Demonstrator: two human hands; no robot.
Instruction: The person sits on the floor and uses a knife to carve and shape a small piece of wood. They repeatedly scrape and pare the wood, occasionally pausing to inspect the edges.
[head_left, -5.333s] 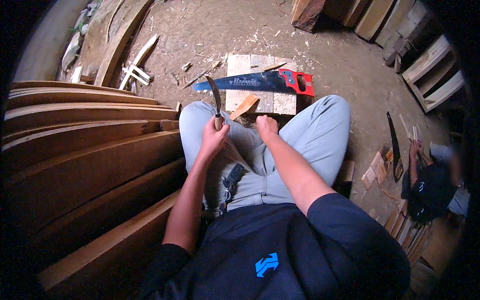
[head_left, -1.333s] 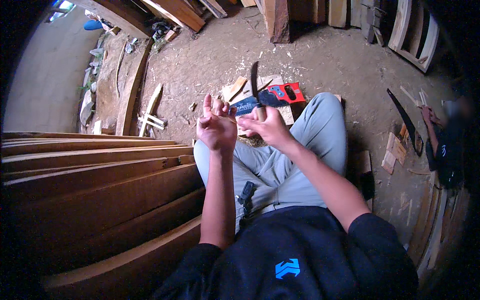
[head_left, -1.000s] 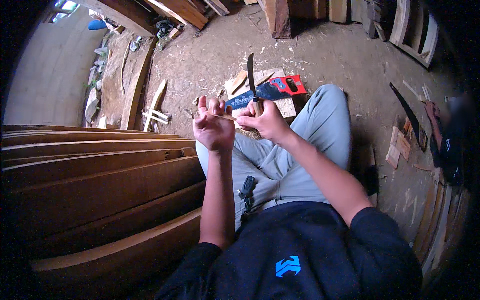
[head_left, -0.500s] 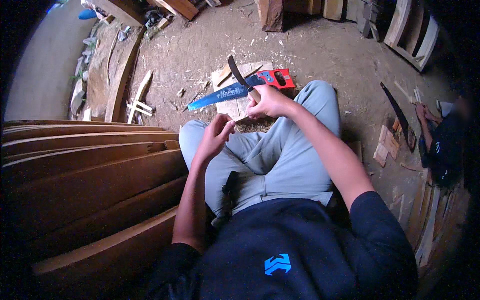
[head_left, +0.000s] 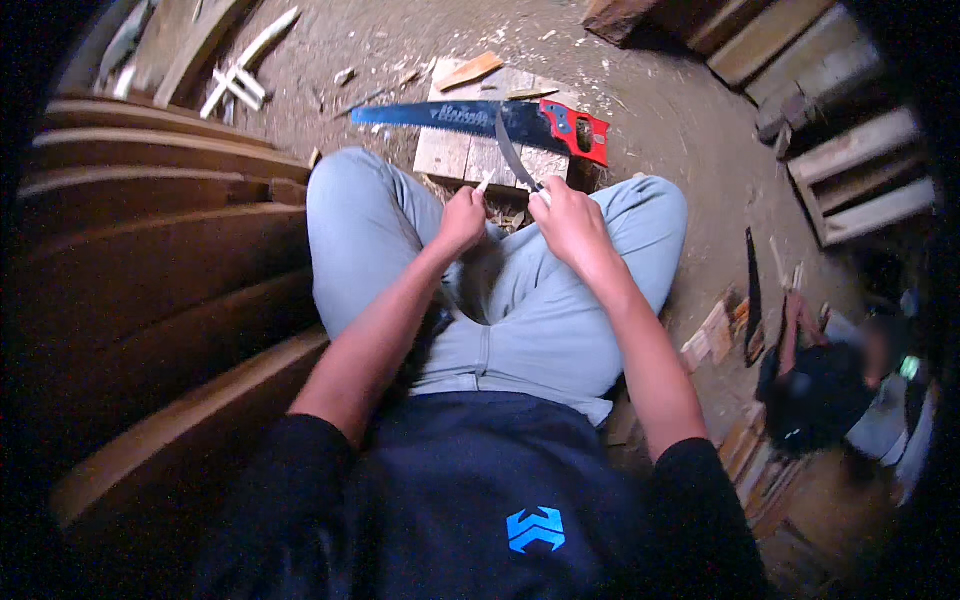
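I sit on the ground with both knees up. My right hand [head_left: 567, 218] grips the handle of a curved knife [head_left: 508, 158] whose dark blade points up and away over a wooden block. My left hand [head_left: 462, 215] pinches a small pale sliver of wood [head_left: 483, 184], its tip sticking out just left of the blade. The two hands are close together above my lap.
A blue handsaw with a red handle [head_left: 500, 119] lies across a pale wooden block [head_left: 470, 155] beyond my knees. Curved wooden planks [head_left: 150, 260] stack up at my left. Another person [head_left: 820, 385] crouches at the right beside a dark saw [head_left: 752, 295] and wood offcuts.
The view has tilted down. My hands came lower toward my lap, and the knife passed from my left hand to my right; the left now pinches the wood sliver.
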